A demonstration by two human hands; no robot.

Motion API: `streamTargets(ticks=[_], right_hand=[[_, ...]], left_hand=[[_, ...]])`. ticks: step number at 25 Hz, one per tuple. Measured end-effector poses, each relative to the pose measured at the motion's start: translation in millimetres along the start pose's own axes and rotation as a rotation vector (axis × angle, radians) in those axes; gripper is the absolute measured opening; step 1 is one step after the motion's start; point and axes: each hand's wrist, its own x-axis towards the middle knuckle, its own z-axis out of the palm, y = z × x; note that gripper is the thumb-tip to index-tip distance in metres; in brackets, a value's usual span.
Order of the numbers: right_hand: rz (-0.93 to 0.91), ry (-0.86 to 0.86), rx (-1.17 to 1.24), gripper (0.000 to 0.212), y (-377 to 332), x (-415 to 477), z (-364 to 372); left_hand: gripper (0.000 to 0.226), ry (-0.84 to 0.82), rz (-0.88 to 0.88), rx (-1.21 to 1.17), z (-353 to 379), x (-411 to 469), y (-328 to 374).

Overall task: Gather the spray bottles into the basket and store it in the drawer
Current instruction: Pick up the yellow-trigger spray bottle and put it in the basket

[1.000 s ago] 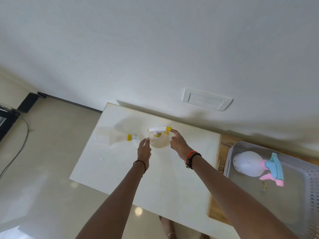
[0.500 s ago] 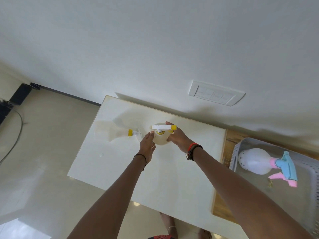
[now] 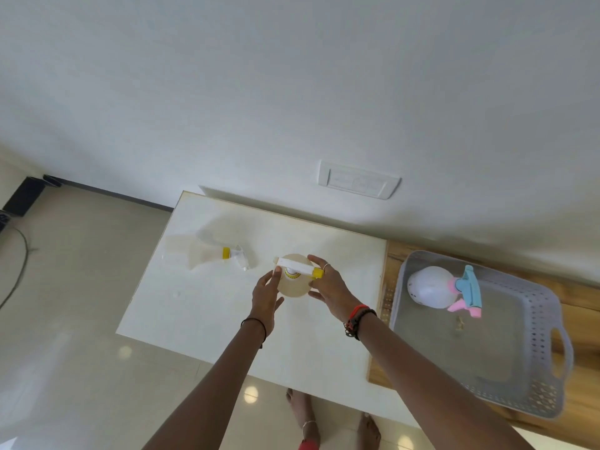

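A clear spray bottle (image 3: 293, 282) with a white and yellow head stands upright on the white table (image 3: 207, 306). My right hand (image 3: 331, 289) is wrapped around its right side. The fingertips of my left hand (image 3: 266, 295) touch its left side. A second clear spray bottle (image 3: 211, 253) with a yellow collar lies on its side to the left. In the grey basket (image 3: 532, 323) at the right lies a white spray bottle (image 3: 431, 287) with a blue and pink head.
The basket rests on a wooden surface (image 3: 581, 378) next to the table. A white wall with a switch plate (image 3: 357, 183) rises behind the table. My bare feet (image 3: 305, 417) stand on the tiled floor below. A black cable (image 3: 19, 261) lies at far left.
Both hands have closed in on the upright bottle. The right hand went from touching the spray head to gripping the body. The view has shifted slightly.
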Motion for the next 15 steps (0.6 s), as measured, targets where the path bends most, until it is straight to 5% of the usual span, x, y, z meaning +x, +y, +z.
streamTargets(ticks=[5, 15], right_hand=[[0.02, 0.039, 0.153, 0.037, 24, -51, -33], [0.036, 0.176, 0.387, 0.032, 77, -141, -120]], left_hand=[[0.046, -0.01, -0.022, 0.009, 24, -50, -26], [0.043, -0.047, 0.012, 0.081, 91, -123, -92]])
